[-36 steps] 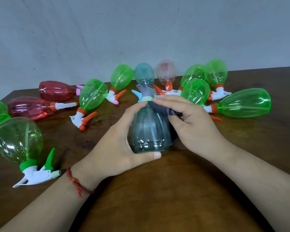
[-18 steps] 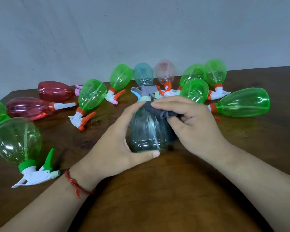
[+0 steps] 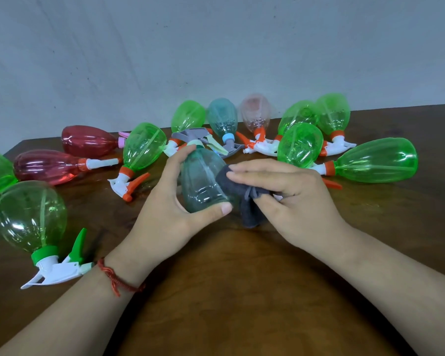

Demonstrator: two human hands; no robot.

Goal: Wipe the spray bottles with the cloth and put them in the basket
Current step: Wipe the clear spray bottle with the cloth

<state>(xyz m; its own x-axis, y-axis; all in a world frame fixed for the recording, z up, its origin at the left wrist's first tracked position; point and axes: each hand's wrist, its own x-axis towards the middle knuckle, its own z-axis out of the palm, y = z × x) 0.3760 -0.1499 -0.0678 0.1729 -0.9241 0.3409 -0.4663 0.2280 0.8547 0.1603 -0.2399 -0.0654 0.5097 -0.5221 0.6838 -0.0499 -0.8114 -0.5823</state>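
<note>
Two-handed up close: grips the teal bottle in the left hand, pinches the grey cloth in the right hand and presses it to the bottle's side. Could slip off the smooth plastic under a hard rub and knock into the loose bottles lying just beyond. No basket in view.

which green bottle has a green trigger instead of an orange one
The green bottle at the near left, closest to the camera. Its collar and trigger are green; the other green bottles whose heads show have orange collars.
</note>
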